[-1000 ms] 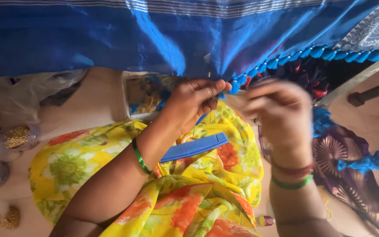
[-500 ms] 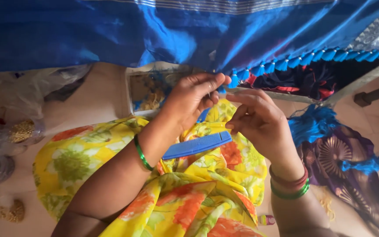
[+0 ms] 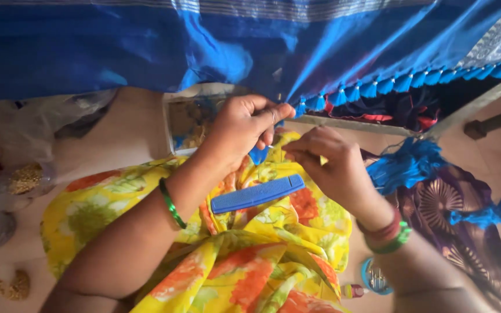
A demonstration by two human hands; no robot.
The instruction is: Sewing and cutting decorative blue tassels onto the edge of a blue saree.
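Left hand (image 3: 244, 128) fingers pinch the glossy blue cloth's (image 3: 146, 52) tasselled edge; right hand (image 3: 327, 165) fingers pressed together.

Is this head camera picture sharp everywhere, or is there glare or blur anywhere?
Head view: hands and blue comb are fairly sharp; the blue cloth overhead shows shiny streaks of glare; the plastic bags at left look soft; edges bend slightly, wide-lens style.

A pale tan floor (image 3: 123, 139) carried everything in view. At the left of the frame lay crumpled clear plastic bags (image 3: 24, 150) holding small golden bits, with a loose heap of the same golden bits (image 3: 14, 285) at the lower left. A purple patterned cloth (image 3: 465, 214) spread over the floor at the right, with bunches of blue thread (image 3: 407, 165) resting on it.
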